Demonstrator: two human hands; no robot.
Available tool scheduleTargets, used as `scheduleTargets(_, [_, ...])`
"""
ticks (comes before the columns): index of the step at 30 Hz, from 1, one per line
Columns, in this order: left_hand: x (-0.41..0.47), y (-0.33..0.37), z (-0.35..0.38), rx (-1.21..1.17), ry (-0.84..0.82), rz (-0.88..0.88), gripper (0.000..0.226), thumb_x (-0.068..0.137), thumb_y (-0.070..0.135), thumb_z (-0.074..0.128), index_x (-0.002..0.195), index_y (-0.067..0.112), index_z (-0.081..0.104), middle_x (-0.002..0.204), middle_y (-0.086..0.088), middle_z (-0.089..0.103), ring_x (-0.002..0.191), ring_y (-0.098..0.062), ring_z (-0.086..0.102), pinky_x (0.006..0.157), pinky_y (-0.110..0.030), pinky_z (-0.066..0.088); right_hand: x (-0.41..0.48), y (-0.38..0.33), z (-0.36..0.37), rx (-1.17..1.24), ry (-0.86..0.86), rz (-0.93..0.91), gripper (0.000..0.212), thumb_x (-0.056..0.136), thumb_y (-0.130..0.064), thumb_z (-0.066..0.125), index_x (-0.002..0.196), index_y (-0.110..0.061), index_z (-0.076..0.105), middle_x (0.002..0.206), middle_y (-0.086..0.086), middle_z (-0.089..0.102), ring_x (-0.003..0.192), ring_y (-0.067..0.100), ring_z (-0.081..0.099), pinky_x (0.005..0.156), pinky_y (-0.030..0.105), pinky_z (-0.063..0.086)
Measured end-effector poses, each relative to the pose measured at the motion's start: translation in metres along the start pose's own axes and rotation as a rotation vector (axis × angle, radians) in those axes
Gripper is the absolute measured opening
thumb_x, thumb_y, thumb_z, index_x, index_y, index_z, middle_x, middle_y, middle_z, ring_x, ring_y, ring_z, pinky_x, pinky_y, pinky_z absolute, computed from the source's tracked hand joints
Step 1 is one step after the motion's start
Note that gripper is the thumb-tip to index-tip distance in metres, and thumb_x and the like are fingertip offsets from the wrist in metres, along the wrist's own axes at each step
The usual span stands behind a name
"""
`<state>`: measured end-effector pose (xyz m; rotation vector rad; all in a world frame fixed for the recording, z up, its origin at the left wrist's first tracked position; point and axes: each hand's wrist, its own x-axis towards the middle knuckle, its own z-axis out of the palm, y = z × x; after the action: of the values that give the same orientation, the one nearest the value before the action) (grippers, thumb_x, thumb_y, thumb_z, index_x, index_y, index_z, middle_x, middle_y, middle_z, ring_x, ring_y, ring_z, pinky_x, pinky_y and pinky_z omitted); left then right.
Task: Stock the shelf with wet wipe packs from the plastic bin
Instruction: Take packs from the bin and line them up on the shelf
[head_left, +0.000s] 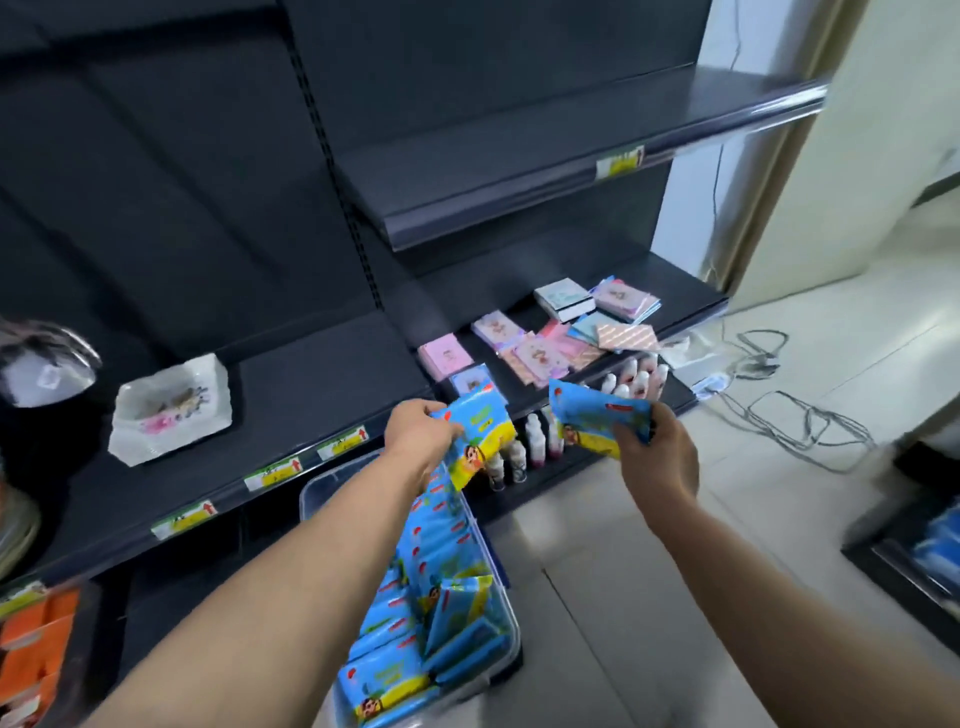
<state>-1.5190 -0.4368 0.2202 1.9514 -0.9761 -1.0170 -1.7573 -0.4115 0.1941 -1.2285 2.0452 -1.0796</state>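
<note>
Above the clear plastic bin (332, 468), crammed with blue-and-yellow wet wipe packs (447, 613), left hand (415, 434) and right hand (657, 452) each curl fingers round one pack, none yet on the dark metal shelf (322, 384), so stocking's barely begun, I'd say.
</note>
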Motion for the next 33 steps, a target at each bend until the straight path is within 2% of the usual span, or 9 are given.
scheduleTargets(4, [-0.016, 0.065, 0.04, 0.095, 0.114, 0.247, 0.007, 0.083, 0.014, 0.068, 0.089, 0.017, 0.067, 0.09, -0.007, 0.067, 0.083, -0.025, 0.063, 0.079, -0.036, 0.053, 0.046, -0.006, -0.041, 0.089, 0.046, -0.037, 0.032, 0.087, -0.026, 0.061, 0.118, -0.019, 0.059, 0.12, 0.009, 0.062, 0.103, 0.03, 0.059, 0.08, 0.035, 0.046])
scheduleTargets(7, [-0.015, 0.114, 0.084, 0.057, 0.178, 0.389, 0.007, 0.087, 0.016, 0.063, 0.092, 0.021, 0.065, 0.095, -0.003, 0.067, 0.088, -0.024, 0.062, 0.082, -0.036, 0.052, 0.094, -0.009, -0.088, 0.161, 0.093, -0.115, 0.023, 0.087, -0.021, 0.063, 0.109, -0.016, 0.06, 0.102, 0.005, 0.067, 0.09, 0.025, 0.059, 0.072, 0.029, 0.041])
scheduleTargets(9, [-0.014, 0.151, 0.118, 0.023, 0.206, 0.434, 0.009, 0.088, 0.016, 0.062, 0.093, 0.023, 0.065, 0.098, -0.004, 0.066, 0.092, -0.025, 0.062, 0.084, -0.037, 0.052, 0.129, -0.013, -0.125, 0.177, 0.148, -0.158, 0.02, 0.087, -0.02, 0.064, 0.106, -0.015, 0.061, 0.097, 0.003, 0.067, 0.084, 0.023, 0.057, 0.07, 0.027, 0.036])
scheduleTargets(13, [-0.016, 0.228, 0.181, -0.078, 0.232, 0.476, 0.009, 0.09, 0.018, 0.058, 0.093, 0.025, 0.064, 0.097, 0.0, 0.064, 0.092, -0.023, 0.063, 0.081, -0.042, 0.056, 0.193, -0.021, -0.185, 0.206, 0.206, -0.172, 0.025, 0.088, -0.023, 0.063, 0.113, -0.02, 0.06, 0.099, 0.0, 0.066, 0.089, 0.024, 0.058, 0.072, 0.028, 0.038])
scheduleTargets(18, [-0.014, 0.306, 0.23, -0.134, 0.299, 0.586, 0.012, 0.094, 0.02, 0.058, 0.101, 0.024, 0.066, 0.099, 0.003, 0.062, 0.094, -0.018, 0.062, 0.082, -0.038, 0.056, 0.263, -0.036, -0.236, 0.267, 0.234, -0.169, 0.028, 0.09, -0.027, 0.063, 0.117, -0.024, 0.058, 0.101, -0.006, 0.066, 0.086, 0.015, 0.058, 0.074, 0.024, 0.038])
scheduleTargets(23, [0.017, 0.361, 0.253, -0.343, 0.328, 0.583, 0.013, 0.094, 0.019, 0.058, 0.097, 0.027, 0.067, 0.101, 0.002, 0.063, 0.084, -0.01, 0.062, 0.061, -0.02, 0.05, 0.326, -0.049, -0.246, 0.323, 0.226, -0.232, 0.021, 0.087, -0.026, 0.066, 0.107, -0.026, 0.06, 0.093, -0.009, 0.066, 0.087, 0.015, 0.063, 0.077, 0.029, 0.049])
scheduleTargets(25, [0.036, 0.379, 0.26, -0.403, 0.358, 0.566, 0.012, 0.093, 0.019, 0.058, 0.098, 0.026, 0.067, 0.097, 0.004, 0.063, 0.08, -0.009, 0.061, 0.062, -0.021, 0.05, 0.355, -0.057, -0.24, 0.312, 0.221, -0.251, 0.022, 0.086, -0.027, 0.067, 0.107, -0.028, 0.061, 0.092, -0.01, 0.066, 0.087, 0.015, 0.064, 0.081, 0.033, 0.052])
scheduleTargets(28, [0.075, 0.402, 0.268, -0.463, 0.409, 0.524, 0.012, 0.093, 0.02, 0.059, 0.099, 0.027, 0.066, 0.101, 0.004, 0.064, 0.084, -0.012, 0.061, 0.074, -0.028, 0.055, 0.399, -0.076, -0.228, 0.317, 0.2, -0.307, 0.02, 0.087, -0.026, 0.066, 0.106, -0.027, 0.061, 0.091, -0.01, 0.066, 0.085, 0.014, 0.063, 0.078, 0.029, 0.049])
scheduleTargets(33, [0.151, 0.444, 0.285, -0.482, 0.407, 0.524, 0.012, 0.094, 0.021, 0.057, 0.095, 0.032, 0.063, 0.098, 0.005, 0.065, 0.082, -0.008, 0.065, 0.064, -0.025, 0.054, 0.488, -0.122, -0.191, 0.313, 0.154, -0.347, 0.027, 0.089, -0.026, 0.064, 0.116, -0.026, 0.059, 0.098, -0.011, 0.065, 0.088, 0.01, 0.062, 0.079, 0.028, 0.05])
